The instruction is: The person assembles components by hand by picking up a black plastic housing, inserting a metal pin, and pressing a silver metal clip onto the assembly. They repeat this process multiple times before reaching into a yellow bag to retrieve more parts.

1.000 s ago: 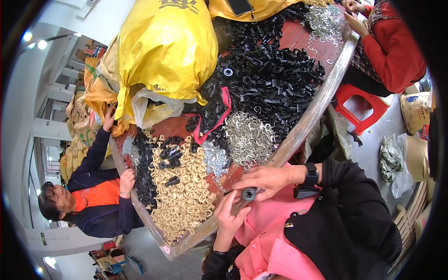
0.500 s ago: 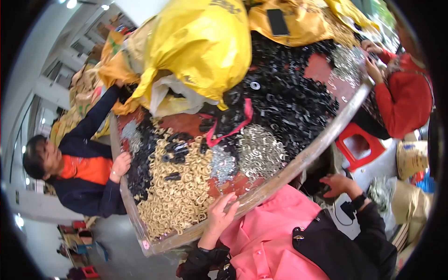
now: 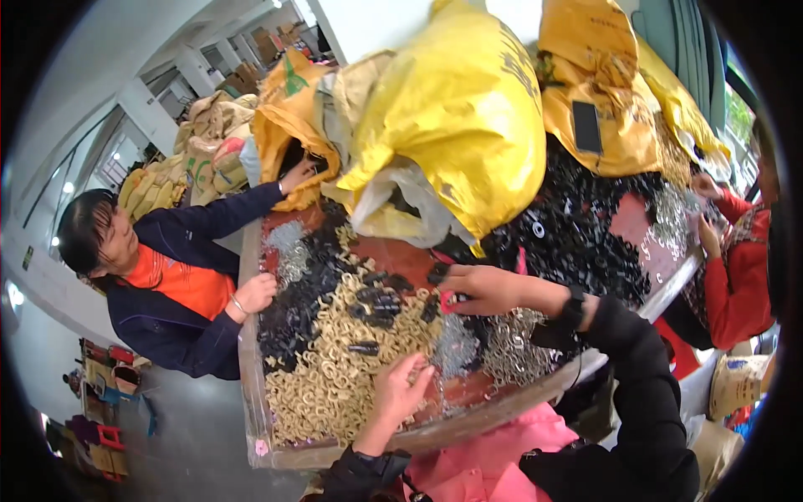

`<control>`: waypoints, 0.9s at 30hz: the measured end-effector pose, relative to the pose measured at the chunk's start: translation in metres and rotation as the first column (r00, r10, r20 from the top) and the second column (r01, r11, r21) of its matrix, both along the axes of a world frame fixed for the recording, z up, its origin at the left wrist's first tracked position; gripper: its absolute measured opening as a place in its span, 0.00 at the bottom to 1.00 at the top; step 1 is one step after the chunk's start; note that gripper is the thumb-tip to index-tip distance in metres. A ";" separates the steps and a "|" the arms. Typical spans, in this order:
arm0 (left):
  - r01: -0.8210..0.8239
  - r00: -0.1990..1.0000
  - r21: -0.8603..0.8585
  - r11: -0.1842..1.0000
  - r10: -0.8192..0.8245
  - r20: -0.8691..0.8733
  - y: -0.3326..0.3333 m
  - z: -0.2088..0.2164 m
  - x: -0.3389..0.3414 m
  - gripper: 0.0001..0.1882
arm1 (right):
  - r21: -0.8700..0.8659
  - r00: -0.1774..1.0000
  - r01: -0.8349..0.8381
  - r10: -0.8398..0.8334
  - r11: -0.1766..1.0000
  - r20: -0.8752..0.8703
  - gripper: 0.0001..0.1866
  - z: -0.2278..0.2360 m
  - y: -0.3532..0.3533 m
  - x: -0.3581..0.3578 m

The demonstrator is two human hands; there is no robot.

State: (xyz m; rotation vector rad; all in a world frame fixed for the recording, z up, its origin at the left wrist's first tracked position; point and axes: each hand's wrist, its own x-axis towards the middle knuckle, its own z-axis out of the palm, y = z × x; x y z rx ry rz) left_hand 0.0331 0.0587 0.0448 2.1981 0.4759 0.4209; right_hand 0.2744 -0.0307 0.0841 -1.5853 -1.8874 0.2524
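My left hand (image 3: 401, 390) hovers over the near edge of the table, beside a heap of beige ring-shaped pieces (image 3: 335, 381). Its fingers are loosely bent and apart, with nothing seen in them. My right hand (image 3: 487, 289) reaches across the middle with bent fingers closed at the tips, by a black piece (image 3: 437, 273). Whatever they pinch is hidden. A pink strip (image 3: 520, 261) runs under this hand. Below it lie small silver pieces (image 3: 457, 345) and a heap of metal rings (image 3: 520, 350). Several black pieces (image 3: 363, 347) rest on the beige heap.
A large yellow sack (image 3: 452, 125) stands on the table, with an orange sack carrying a phone (image 3: 586, 127) behind it. A co-worker in a dark jacket (image 3: 188, 289) sits left, one hand in an orange sack (image 3: 293, 96). Another in red (image 3: 729, 284) works at right. The wooden rim (image 3: 544, 389) borders the table.
My right hand has come up from beside the table to its middle. My left hand has left the rim, its fingers more bent. The view has shifted, moving the scene right and down.
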 end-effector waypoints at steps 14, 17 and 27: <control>0.002 1.000 -0.051 0.999 -0.001 0.021 0.036 0.001 -0.034 0.14 | 0.172 0.624 0.769 -0.781 0.615 0.002 0.17 0.013 0.156 0.128; 0.015 0.999 -0.089 0.996 -0.011 0.045 0.035 -0.003 -0.033 0.14 | -0.135 0.504 0.757 -0.703 0.639 -0.501 0.14 0.044 0.157 0.090; 0.075 0.997 0.021 0.997 -0.076 0.034 0.015 -0.014 -0.042 0.12 | 0.489 0.577 0.650 -0.797 0.582 0.180 0.15 -0.032 0.158 0.142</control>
